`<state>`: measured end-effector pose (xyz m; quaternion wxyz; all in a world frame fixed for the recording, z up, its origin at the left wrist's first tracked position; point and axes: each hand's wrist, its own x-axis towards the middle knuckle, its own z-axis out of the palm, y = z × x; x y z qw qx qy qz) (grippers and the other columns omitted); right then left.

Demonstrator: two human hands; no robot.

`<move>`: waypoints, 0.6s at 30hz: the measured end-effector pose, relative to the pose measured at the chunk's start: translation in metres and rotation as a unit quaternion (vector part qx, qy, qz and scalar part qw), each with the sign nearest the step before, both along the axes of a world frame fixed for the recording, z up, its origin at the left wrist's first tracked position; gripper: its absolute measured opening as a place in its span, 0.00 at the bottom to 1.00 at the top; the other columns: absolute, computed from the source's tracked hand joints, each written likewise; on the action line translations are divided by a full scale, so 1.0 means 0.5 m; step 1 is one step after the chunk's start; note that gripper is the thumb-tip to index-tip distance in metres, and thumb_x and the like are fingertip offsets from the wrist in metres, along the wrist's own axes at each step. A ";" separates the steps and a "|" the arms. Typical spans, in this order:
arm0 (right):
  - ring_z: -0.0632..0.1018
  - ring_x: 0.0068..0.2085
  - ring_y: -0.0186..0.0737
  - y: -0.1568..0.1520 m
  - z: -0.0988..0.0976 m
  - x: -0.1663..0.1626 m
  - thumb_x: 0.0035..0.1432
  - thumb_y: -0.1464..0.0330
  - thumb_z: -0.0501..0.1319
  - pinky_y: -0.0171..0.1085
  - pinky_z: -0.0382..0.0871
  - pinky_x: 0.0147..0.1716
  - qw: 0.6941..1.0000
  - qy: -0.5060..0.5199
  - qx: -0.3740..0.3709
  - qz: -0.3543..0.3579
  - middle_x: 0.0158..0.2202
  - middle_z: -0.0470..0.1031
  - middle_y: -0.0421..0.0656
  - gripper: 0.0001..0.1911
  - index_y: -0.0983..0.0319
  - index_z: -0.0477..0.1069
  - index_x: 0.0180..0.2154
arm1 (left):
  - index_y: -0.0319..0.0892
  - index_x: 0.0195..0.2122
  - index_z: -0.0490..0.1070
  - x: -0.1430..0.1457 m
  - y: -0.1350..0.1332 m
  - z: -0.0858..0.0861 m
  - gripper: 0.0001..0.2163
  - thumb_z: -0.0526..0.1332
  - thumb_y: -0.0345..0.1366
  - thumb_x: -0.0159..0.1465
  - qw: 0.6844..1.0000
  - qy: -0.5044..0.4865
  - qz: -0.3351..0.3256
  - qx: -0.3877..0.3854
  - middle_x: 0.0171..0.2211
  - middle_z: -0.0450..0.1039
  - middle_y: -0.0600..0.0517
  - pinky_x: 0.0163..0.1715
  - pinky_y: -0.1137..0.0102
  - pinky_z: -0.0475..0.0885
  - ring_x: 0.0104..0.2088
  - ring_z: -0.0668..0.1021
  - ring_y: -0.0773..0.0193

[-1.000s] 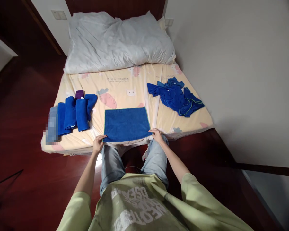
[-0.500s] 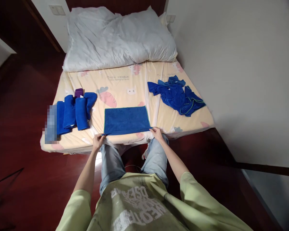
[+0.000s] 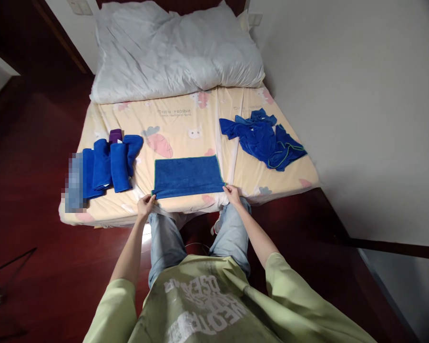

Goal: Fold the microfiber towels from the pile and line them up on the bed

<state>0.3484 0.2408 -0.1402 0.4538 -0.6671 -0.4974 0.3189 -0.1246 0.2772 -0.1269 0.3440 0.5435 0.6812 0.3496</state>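
Green-edged blue towel (image 3: 186, 172): near edge newly turned over; left hand (image 3: 145, 206), right hand (image 3: 233, 195) pinch ends between fingers; folding apparently underway.

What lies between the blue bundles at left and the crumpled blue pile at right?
In the head view: printed bedsheet and, nearer the camera, a blue cloth.

One head-worn camera looks forward and steeply down — over the shirt (image 3: 214, 300), toward the bed (image 3: 186, 140).
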 end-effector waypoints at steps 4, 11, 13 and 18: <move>0.72 0.28 0.41 0.004 -0.005 -0.008 0.53 0.38 0.59 0.38 0.68 0.30 0.999 -0.008 -0.008 -0.032 0.24 0.72 0.43 0.29 0.58 0.69 0.26 | 0.40 0.35 0.77 0.005 0.002 -0.003 0.23 0.63 0.57 0.55 0.999 0.007 0.033 -0.001 0.25 0.76 0.50 0.29 0.69 0.71 0.28 0.76 0.60; 0.78 0.32 0.47 0.014 0.000 -0.029 0.53 0.43 0.62 0.42 0.74 0.35 0.994 -0.034 -0.035 -0.100 0.28 0.79 0.49 0.25 0.59 0.74 0.29 | 0.40 0.43 0.74 0.036 -0.006 0.008 0.20 0.66 0.50 0.56 0.991 0.087 0.092 0.036 0.36 0.78 0.45 0.44 0.59 0.76 0.37 0.78 0.53; 0.79 0.33 0.49 0.012 0.007 -0.035 0.56 0.47 0.62 0.45 0.76 0.38 0.992 -0.041 -0.046 -0.111 0.31 0.80 0.52 0.23 0.61 0.75 0.32 | 0.37 0.49 0.73 0.054 -0.020 0.024 0.22 0.65 0.48 0.59 0.980 0.149 0.113 0.069 0.46 0.76 0.38 0.52 0.52 0.73 0.48 0.77 0.47; 0.74 0.59 0.60 -0.017 0.054 -0.084 0.67 0.58 0.55 0.57 0.64 0.63 0.978 -0.160 -0.011 -0.130 0.58 0.74 0.62 0.25 0.67 0.75 0.55 | 0.40 0.62 0.70 0.121 -0.071 0.076 0.20 0.55 0.41 0.71 0.954 0.260 -0.050 0.141 0.67 0.63 0.36 0.65 0.45 0.61 0.68 0.64 0.40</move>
